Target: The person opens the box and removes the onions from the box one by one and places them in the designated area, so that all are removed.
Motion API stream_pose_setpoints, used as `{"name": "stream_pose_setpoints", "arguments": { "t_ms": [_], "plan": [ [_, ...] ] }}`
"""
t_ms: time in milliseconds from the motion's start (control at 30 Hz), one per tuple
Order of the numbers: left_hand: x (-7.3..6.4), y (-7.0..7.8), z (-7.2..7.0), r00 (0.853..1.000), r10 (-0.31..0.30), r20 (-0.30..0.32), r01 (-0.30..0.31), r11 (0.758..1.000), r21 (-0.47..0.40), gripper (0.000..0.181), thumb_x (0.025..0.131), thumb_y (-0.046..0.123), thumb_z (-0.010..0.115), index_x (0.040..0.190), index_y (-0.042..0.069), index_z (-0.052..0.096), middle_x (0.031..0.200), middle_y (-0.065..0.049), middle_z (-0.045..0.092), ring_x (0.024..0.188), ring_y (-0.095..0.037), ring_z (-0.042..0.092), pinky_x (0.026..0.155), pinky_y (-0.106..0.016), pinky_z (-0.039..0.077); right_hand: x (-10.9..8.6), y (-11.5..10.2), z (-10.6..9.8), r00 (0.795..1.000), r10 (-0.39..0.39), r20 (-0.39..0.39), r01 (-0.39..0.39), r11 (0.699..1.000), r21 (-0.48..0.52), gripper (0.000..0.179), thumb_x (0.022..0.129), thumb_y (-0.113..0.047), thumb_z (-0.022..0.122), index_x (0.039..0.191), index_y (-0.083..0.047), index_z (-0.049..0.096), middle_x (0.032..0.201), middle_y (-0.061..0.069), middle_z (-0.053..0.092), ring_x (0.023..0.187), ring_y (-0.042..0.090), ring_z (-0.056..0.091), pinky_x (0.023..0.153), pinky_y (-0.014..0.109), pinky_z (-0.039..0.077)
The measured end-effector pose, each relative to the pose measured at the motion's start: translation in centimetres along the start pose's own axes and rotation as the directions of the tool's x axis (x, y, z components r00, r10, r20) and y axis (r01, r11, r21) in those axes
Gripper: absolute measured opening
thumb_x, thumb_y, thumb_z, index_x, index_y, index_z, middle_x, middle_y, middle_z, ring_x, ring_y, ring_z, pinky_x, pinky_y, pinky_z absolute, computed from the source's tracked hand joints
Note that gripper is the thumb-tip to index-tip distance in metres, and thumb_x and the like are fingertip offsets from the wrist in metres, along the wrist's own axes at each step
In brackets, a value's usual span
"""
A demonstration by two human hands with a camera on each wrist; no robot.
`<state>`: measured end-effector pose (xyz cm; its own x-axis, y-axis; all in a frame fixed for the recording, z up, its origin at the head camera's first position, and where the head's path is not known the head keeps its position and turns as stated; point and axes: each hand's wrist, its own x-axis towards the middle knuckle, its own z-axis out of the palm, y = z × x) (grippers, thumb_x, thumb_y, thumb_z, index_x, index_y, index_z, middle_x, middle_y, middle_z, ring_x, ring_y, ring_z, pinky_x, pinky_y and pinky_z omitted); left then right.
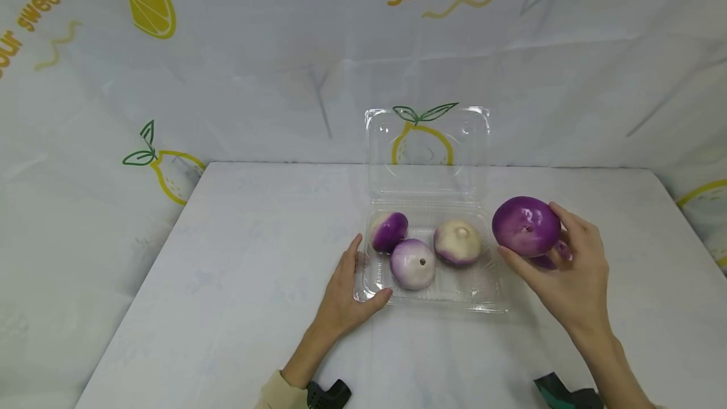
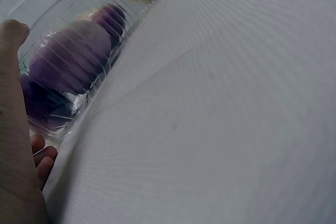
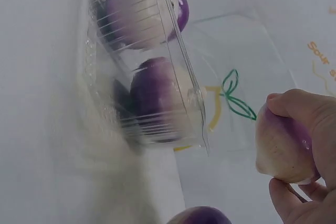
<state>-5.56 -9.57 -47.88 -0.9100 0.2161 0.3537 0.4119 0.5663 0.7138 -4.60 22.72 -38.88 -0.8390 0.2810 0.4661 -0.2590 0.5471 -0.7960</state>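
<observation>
My right hand (image 1: 579, 270) holds a purple and white turnip (image 1: 525, 226) in the air, just right of a clear plastic clamshell container (image 1: 471, 298). Its thumb and fingers grip the turnip from the side, and the pale underside faces the right wrist view. My left hand (image 1: 343, 298) holds the container's front left corner, thumb along the front rim and fingers at the left side. Inside the container lie a turnip (image 1: 392, 231) at the back left, a pale one (image 1: 413, 264) in front of it and another (image 1: 457, 242) to the right.
Another purple turnip (image 3: 199, 216) lies beyond the container's right side, mostly hidden behind the right hand in the head view. The container's lid (image 1: 426, 182) stands raised at the back. The white table (image 1: 227, 270) ends against a lemon-printed sheet (image 1: 255, 81).
</observation>
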Motion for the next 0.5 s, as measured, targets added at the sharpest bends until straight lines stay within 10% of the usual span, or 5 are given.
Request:
{"name": "stream_pose_setpoints", "arguments": {
  "t_ms": [500],
  "plan": [
    [0.0,0.0,0.0,1.0,-0.001,-0.001,0.001,1.0,0.005,0.1,0.081,0.046,0.076,0.161,0.01,0.027,0.12,-0.01,0.063,0.11,-0.021,0.062,0.095,-0.043,0.055,0.9,2.2,-3.1,0.983,0.149,-0.104,-0.147,0.989,0.023,0.103,0.058,0.021,0.083,0.149,-0.016,0.052,0.127,-0.015,0.039,0.104,0.003,0.049,0.08,-0.002,0.046]
  ]
}}
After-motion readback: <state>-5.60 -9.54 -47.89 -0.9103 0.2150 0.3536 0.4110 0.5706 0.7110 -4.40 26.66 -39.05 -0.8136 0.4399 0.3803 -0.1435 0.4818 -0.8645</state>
